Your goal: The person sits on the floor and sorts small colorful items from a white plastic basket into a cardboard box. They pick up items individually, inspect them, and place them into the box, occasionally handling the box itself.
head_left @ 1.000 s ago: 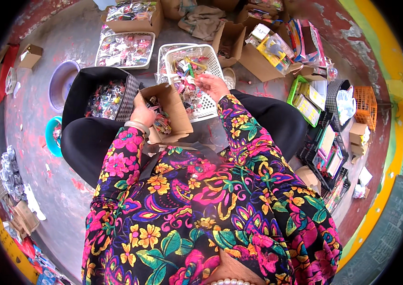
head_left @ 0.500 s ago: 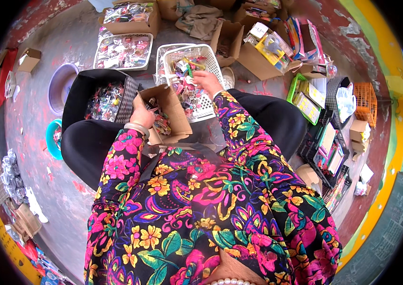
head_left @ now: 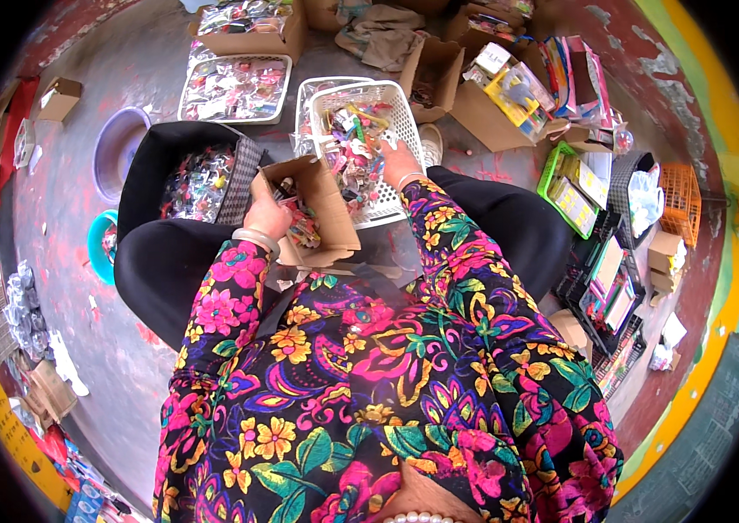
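Note:
My left hand grips the left wall of a small open cardboard box, which sits tilted in front of me with small colourful packed items inside. Over the right side of a white perforated plastic basket is my right hand. Its fingers are bent together beside a small white bit; what they hold is too small to make out. Brightly coloured trinkets in clear wrapping lie heaped in this basket.
Left of the box stands a black checked bin of small wrapped pieces. Behind it is a white tray of packets. An open carton stands beyond the basket. Purple and teal basins are at left, a green basket at right.
My right hand has moved slightly right and nearer to me, from above the middle of the basket to its right side. My left hand keeps its grip on the box.

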### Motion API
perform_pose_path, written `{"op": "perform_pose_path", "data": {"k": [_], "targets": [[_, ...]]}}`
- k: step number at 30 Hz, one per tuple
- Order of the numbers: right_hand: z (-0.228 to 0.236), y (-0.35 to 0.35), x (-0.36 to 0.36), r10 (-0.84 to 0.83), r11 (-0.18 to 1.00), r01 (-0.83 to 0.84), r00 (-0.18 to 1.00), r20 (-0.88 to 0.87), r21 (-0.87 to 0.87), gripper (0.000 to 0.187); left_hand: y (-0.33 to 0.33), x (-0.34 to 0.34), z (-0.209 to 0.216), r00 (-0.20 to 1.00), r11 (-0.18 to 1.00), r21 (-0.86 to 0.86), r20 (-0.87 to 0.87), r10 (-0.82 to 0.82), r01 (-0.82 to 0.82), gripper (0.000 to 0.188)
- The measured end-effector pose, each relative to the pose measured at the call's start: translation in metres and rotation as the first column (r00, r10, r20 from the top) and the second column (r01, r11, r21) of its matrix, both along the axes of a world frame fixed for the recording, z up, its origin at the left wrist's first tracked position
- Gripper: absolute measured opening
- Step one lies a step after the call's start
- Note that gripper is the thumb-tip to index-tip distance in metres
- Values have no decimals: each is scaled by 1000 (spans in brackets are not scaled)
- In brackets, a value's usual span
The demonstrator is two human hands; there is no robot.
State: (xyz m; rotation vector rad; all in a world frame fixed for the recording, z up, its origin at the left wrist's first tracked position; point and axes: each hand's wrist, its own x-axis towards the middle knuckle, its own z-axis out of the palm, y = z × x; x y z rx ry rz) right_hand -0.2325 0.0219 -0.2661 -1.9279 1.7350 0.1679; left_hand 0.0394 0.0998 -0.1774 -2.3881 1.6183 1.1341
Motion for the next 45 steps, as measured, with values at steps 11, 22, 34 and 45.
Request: {"op": "perform_pose_path", "data": {"k": [11,22,34,45], "targets": [[-1,-1,8,91,996,-93,989,-120,-15,35,-3,1,-9,1000,999,54,13,-2,2,81],[-35,11,-3,-282,957,287,901,329,37,24,-5,0,-12,1000,999,52,26,-9,8,79],[-3,-4,9,-69,993,67,997,18,100,69,-2,-2,-10,999,1000,24,33,5,-6,54],[-23,-1,0,-162,987,161,985,54,11,28,-3,-1,-11,1000,999,44,26,-8,7,72]]}}
